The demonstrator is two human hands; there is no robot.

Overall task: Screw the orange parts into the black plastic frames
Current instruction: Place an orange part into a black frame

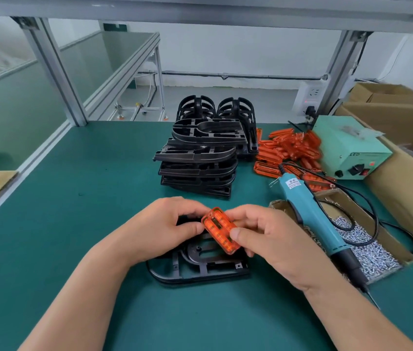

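Note:
A translucent orange part (219,230) is held just above a black plastic frame (200,268) that lies flat on the green mat near me. My left hand (167,224) pinches the part's left end between thumb and fingers. My right hand (263,239) grips its right side with thumb on top. The frame's upper half is hidden under both hands. A blue electric screwdriver (319,224) lies to the right across a cardboard tray of silver screws (372,252), untouched.
A stack of black frames (200,158) stands behind the hands, with a heap of orange parts (289,150) to its right. A mint-green power unit (349,145) and large cardboard boxes (408,158) fill the right side. Aluminium posts (56,72) frame the bench.

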